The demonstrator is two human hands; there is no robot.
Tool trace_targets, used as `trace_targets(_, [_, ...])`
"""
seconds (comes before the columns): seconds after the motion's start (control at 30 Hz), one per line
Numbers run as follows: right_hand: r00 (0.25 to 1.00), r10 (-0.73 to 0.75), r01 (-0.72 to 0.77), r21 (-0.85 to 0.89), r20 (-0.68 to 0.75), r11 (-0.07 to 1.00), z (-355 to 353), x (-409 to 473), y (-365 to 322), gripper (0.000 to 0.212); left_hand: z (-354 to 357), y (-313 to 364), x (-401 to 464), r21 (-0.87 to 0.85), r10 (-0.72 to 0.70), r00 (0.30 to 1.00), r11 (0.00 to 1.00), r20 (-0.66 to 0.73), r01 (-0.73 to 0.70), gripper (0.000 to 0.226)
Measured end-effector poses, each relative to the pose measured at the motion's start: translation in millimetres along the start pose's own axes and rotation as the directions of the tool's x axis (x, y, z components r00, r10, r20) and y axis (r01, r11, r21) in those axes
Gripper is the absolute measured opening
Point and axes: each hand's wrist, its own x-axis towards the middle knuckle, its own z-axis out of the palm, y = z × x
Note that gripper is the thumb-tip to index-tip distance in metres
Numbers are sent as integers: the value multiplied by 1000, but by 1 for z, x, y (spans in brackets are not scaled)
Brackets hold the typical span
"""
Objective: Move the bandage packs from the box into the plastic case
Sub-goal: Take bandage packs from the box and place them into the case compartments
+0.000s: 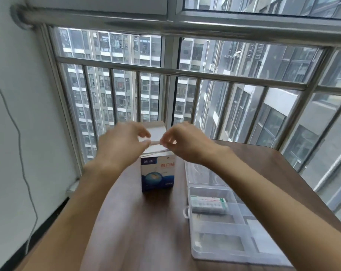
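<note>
Fingers (146, 142) of both hands pinch blurred white strip (155, 142) | box (158, 173) top hidden; case (224, 231) cut off

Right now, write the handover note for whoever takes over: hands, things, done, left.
Left hand and right hand: both raised over the open top of the box, fingertips pinching the two ends of a small white piece, apparently a bandage pack; motion blur hides detail.
Box: upright on the wooden table, flap up.
Plastic case: open, to the right of the box, with one pack lying in a far compartment.
Done: one pack in the case.
Left: place the held piece, then whatever remains in the box; its contents are hidden.
</note>
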Motion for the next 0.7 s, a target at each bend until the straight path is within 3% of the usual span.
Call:
trace_targets(0.07, [986, 38, -23, -92, 164, 995, 8, 17, 6, 14, 6, -5, 1, 71, -65, 992, 996, 105, 57, 28])
trace_targets(0.13, [950, 74, -38, -125, 303, 991, 8, 29, 10, 13, 7, -7, 2, 19, -86, 984, 996, 158, 84, 35])
trace_targets(0.23, [914, 128, -47, -213, 384, 976, 5, 40, 4, 16, 8, -11, 5, -74, -75, 981, 993, 181, 89, 39])
trace_targets(0.3, [924, 131, -45, -239, 360, 970, 10, 45, 1, 11, 9, -12, 6, -103, -77, 981, 990, 181, 97, 40])
trace_targets(0.43, [976, 85, -35, -242, 199, 970, 24, 44, 4, 31, 12, -18, 9, -162, -86, 978, 980, 192, 118, 46])
trace_targets(0.6, [992, -82, 107, -281, 98, 954, 18, 27, 11, 26, 15, -22, 11, -198, -95, 977, 971, 193, 134, 62])
trace_targets(0.7, [987, -156, 135, -304, -44, 943, 16, 18, 15, 23, 15, -22, 10, -158, -109, 981, 978, 163, 135, 76])
